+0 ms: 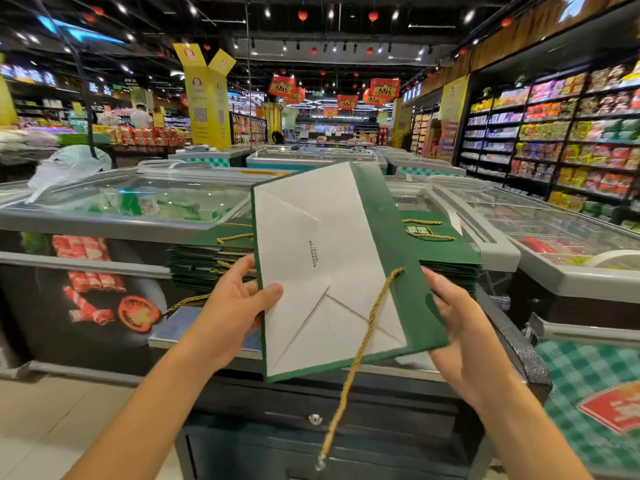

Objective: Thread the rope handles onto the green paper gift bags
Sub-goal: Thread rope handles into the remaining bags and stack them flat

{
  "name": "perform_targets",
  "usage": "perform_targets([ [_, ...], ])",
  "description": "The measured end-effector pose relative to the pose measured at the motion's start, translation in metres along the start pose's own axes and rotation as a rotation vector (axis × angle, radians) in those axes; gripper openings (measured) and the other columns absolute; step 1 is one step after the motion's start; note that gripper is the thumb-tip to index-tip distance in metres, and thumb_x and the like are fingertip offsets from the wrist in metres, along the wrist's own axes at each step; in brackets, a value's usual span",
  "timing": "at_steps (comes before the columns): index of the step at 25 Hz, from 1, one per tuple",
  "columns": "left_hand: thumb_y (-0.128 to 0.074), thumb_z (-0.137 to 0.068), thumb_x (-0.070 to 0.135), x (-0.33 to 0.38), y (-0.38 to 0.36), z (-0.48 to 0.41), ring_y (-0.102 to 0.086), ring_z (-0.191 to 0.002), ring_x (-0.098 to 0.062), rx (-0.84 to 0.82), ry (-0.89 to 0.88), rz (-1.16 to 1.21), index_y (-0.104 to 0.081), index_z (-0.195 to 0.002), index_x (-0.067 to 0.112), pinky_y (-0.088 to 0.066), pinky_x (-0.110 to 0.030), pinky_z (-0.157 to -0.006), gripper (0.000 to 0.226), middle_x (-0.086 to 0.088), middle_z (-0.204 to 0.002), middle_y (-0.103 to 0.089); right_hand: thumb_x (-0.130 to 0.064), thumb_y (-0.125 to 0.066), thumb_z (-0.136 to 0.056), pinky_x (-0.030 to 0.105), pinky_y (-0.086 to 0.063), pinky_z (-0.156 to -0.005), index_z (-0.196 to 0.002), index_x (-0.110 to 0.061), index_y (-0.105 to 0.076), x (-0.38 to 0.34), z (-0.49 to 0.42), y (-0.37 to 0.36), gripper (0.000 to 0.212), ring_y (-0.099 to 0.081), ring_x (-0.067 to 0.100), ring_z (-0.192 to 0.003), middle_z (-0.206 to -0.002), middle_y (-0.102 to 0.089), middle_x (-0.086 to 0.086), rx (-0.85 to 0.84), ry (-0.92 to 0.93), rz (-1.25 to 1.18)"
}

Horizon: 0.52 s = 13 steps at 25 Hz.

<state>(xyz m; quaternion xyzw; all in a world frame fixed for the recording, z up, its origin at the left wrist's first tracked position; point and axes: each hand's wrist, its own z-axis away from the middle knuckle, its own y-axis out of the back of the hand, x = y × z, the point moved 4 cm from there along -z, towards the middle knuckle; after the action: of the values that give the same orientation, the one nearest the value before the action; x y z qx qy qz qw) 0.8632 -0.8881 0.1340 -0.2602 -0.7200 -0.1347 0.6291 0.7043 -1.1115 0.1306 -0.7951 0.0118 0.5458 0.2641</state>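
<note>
Two hands: both grasping one flat green bag (341, 268), held tilted in the air in front of the stack.
Left hand (235, 306): grips the bag's left edge, thumb on the white folded face, fingers behind.
Right hand (464, 334): holds the lower right edge, thumb on the green border.
Rope (367, 327): gold, top end at a hole near the bag's right side, the rest dangling free past the bottom edge.
Stack (197, 268): more green bags piled flat, gold handles on the top one.
Freezers (86, 220): glass-topped, on both sides.

Red hanging banners (282, 86) reading 大开业, green bag (408, 258) print (illegible)
</note>
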Motion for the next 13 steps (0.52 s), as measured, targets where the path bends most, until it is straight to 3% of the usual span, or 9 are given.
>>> perform_targets([
  [2, -0.057, -0.098, 0.001, -0.005, 0.006, -0.001, -0.074, -0.098, -0.024, -0.034, 0.007, -0.086, -0.049, -0.135, 0.021, -0.061, -0.031, -0.071, 0.043, -0.008, -0.109, -0.077, -0.034, -0.054, -0.101, 0.036, -0.054, -0.081, -0.121, -0.026, -0.072, 0.007, -0.01, 0.006, 0.029, -0.068, 0.025, -0.098, -0.12, -0.073, 0.011, 0.042, -0.082, 0.221],
  [5, -0.058, -0.097, -0.001, -0.017, 0.009, -0.004, -0.073, -0.103, -0.023, -0.06, -0.003, -0.183, -0.048, -0.139, 0.02, -0.062, -0.032, -0.081, 0.047, -0.007, -0.112, -0.076, -0.032, -0.058, -0.102, 0.025, -0.058, -0.069, -0.117, -0.022, -0.069, 0.013, -0.027, 0.006, 0.021, -0.075, 0.017, -0.089, -0.103, -0.078, -0.001, 0.075, -0.057, 0.543],
  [9, -0.068, -0.094, 0.011, -0.028, 0.017, -0.006, -0.073, -0.091, -0.011, 0.081, -0.053, -0.398, -0.055, -0.135, 0.018, -0.057, -0.018, -0.071, 0.045, -0.006, -0.112, -0.073, -0.021, -0.062, -0.101, 0.031, -0.061, -0.065, -0.11, -0.014, -0.063, 0.027, -0.033, 0.009, 0.012, -0.076, 0.022, -0.084, -0.093, -0.079, 0.001, 0.107, 0.0, 0.569],
  [13, -0.08, -0.083, 0.025, -0.026, 0.015, 0.013, -0.056, -0.094, -0.014, 0.368, -0.295, -0.735, -0.055, -0.119, 0.024, -0.043, -0.017, -0.076, 0.044, 0.004, -0.103, -0.057, -0.02, -0.063, -0.1, 0.027, -0.058, -0.059, -0.106, -0.014, -0.062, 0.03, -0.032, 0.014, 0.009, -0.076, 0.017, -0.077, -0.089, -0.079, -0.001, 0.132, 0.042, 0.6],
])
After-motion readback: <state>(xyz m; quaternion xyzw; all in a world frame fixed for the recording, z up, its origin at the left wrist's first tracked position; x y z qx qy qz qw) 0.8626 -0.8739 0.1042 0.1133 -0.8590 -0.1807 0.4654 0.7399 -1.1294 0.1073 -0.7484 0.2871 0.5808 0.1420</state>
